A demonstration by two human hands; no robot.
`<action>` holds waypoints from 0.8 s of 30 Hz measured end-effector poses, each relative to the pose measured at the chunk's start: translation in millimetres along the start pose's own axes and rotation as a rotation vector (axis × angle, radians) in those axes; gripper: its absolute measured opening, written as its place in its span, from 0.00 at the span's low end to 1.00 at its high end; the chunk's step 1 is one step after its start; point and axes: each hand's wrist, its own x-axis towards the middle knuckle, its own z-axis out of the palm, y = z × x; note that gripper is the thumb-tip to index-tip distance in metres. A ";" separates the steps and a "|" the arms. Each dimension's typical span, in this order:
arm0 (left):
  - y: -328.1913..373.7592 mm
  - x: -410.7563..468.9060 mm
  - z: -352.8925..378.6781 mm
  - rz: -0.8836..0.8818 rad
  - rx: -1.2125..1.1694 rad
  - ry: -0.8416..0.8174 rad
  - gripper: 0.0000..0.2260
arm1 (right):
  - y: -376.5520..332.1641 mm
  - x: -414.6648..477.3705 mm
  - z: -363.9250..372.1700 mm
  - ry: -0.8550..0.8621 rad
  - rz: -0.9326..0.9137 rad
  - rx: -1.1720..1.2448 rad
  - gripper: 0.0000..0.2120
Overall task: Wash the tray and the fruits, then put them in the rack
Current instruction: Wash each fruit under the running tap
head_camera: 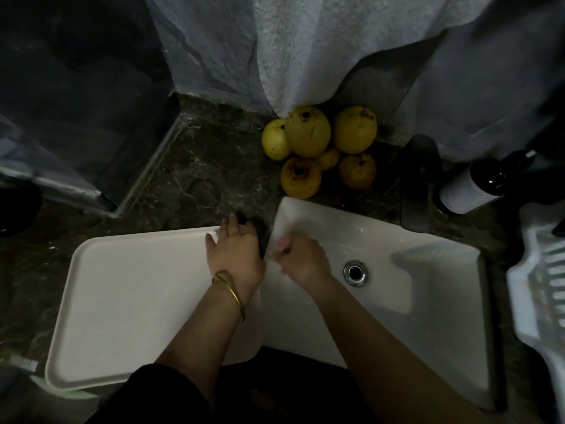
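Tray (137, 301) lay on counter, right edge at sink (428, 270). My left hand (235, 255) gripped its far corner; right hand (301, 261) blurred, grip unreadable. Fruits (318, 145) sat behind. Best: slide tray in level, both hands.

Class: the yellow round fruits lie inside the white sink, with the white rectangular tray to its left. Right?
No: head view shows the yellow round fruits on the dark marble counter behind the white sink, white rectangular tray to its left.
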 end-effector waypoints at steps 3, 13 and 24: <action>0.9 3.2 4.1 0.090 -0.015 -0.031 0.29 | -12.0 15.2 -33.6 0.333 -0.077 0.033 0.19; 6.3 4.3 11.3 0.223 0.199 -0.125 0.33 | -72.2 81.5 -105.8 0.690 -0.198 -0.334 0.45; 13.4 11.1 21.0 0.448 0.141 -0.104 0.26 | -73.4 113.2 -108.0 0.575 -0.167 -0.487 0.47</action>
